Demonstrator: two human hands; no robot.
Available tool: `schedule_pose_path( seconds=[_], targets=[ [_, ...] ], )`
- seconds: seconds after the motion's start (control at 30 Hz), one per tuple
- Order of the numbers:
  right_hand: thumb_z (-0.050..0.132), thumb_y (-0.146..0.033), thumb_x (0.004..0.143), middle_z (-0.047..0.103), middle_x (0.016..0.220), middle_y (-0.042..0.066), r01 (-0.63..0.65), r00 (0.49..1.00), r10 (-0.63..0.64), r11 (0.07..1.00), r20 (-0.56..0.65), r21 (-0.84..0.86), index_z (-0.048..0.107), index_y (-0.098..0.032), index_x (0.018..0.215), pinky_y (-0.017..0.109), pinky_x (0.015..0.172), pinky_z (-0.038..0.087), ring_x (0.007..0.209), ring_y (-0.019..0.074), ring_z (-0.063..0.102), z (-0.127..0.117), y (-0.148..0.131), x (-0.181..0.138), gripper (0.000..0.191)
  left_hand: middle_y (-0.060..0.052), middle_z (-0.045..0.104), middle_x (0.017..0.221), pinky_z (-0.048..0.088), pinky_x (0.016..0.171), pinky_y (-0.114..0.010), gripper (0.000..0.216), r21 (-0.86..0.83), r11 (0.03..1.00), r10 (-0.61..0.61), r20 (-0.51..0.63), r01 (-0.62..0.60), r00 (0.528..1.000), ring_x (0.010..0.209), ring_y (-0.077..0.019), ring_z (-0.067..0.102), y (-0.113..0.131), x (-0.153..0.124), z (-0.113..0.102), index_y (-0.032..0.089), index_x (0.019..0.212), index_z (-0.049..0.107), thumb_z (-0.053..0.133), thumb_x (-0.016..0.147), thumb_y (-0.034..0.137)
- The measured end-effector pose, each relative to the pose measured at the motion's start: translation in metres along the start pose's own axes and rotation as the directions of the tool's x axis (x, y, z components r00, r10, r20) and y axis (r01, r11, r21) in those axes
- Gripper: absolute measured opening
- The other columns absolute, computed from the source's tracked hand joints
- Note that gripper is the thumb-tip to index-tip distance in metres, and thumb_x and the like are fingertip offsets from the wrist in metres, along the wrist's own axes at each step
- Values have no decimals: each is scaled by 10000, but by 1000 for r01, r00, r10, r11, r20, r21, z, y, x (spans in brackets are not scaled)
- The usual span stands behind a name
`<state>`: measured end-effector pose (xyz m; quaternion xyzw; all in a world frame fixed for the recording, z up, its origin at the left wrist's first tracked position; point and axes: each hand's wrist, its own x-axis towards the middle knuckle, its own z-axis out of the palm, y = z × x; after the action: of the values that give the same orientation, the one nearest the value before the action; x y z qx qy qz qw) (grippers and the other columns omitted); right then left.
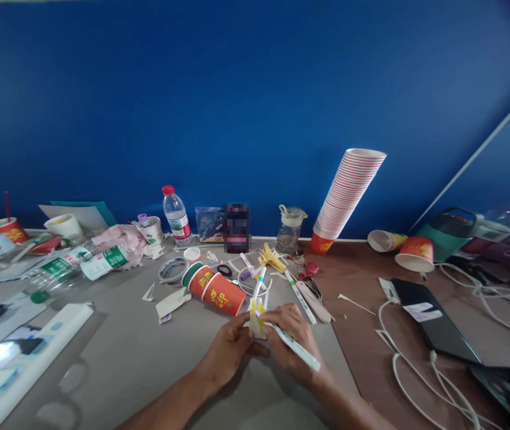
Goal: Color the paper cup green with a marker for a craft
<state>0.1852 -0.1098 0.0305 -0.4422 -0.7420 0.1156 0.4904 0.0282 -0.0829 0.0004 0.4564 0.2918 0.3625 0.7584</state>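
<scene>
My left hand (230,352) pinches a small pale piece of paper or card (255,325) with yellow marks on it, near the front middle of the grey table. My right hand (293,334) is closed on a white marker pen (302,352). The pen slants up to the left, its front end at the paper piece; the tip itself is too small to make out. Just beyond both hands lies a white stick-like item with a green band (260,280), perhaps another marker. Red paper cups (223,294) nested together lie on their side beyond my left hand.
Behind the hands are a tape roll (173,270), a yellow clip-like item (272,258) and scissors (313,301). A tall leaning cup stack (347,191), a water bottle (177,218) and a glass jar (289,230) stand by the blue wall. A power strip (42,358) lies left; a phone (434,322) and cables lie right.
</scene>
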Motion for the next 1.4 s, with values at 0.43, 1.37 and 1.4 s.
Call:
schedule_pose_path(
  seconds=[0.43, 1.37, 1.4],
  targets=[
    [486, -152, 848, 680, 707, -6, -7, 996, 7, 1000, 92, 3, 606, -213, 788, 309, 690, 354, 623, 137, 571, 2, -5, 0, 148, -70, 728, 838, 503, 748, -323, 410, -103, 995, 11, -20, -13, 1000, 735, -189, 672, 8, -1, 6, 182, 1074, 663, 733, 709, 355],
    [478, -169, 852, 675, 713, 21, -40, 999, 40, 999, -12, -37, 612, -206, 816, 309, 661, 407, 655, 164, 573, 2, 2, -4, 143, -74, 724, 847, 503, 749, -335, 474, -145, 989, -48, -92, 34, 995, 656, -175, 674, 5, -2, 1, 172, 1076, 639, 770, 656, 349],
    [481, -172, 850, 675, 701, 19, -32, 999, 32, 999, 0, -37, 610, -208, 803, 310, 657, 407, 647, 164, 567, 2, 3, -4, 142, -75, 723, 844, 502, 752, -338, 465, -144, 989, -46, -87, 33, 995, 657, -176, 674, 5, -2, 1, 170, 1069, 640, 769, 658, 344]
  ],
)
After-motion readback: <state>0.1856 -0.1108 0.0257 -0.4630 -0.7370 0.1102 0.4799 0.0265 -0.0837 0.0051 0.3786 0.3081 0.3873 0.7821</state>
